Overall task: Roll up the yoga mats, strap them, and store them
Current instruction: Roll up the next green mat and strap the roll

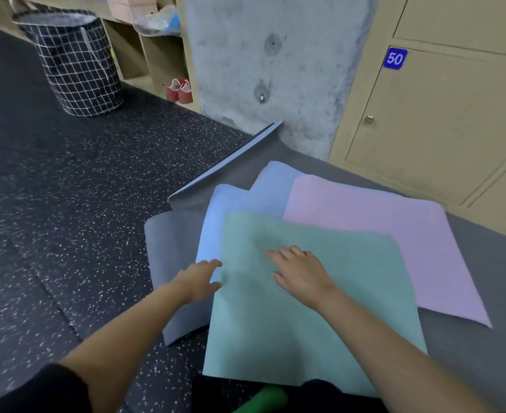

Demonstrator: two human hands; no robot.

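Well, right hand [301, 271] flat on teal mat [320, 329], left hand [201, 277] unclear; basket [75, 64] contents hidden.

Flat, rather dim indoor light falls from overhead with a cool cast. Shadows are weak: a soft grey smudge lies on the teal mat [305, 329] just beside the right hand [299, 272], whose outline is blurred. The whole frame is soft (the speckled floor [46, 239] smears most at lower left). Wide-angle distortion bows the lockers [442, 120] toward the right edge.
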